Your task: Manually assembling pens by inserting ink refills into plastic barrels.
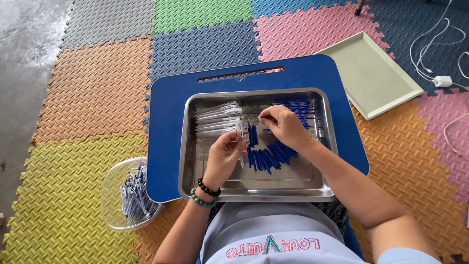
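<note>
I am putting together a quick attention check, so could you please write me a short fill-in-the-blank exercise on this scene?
1. Both hands work over a metal tray resting on a ____ lap desk.
2. The left hand wears two beaded ____ at the wrist.
3. The clear plastic bowl on the mat holds finished ____.
4. The right hand hovers above loose blue ____.

Missing words: blue; bracelets; pens; pen parts

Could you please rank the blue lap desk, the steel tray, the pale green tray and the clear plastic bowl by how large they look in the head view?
1. blue lap desk
2. steel tray
3. pale green tray
4. clear plastic bowl
The pale green tray lies farther away, so its true rank is unsure.
</note>
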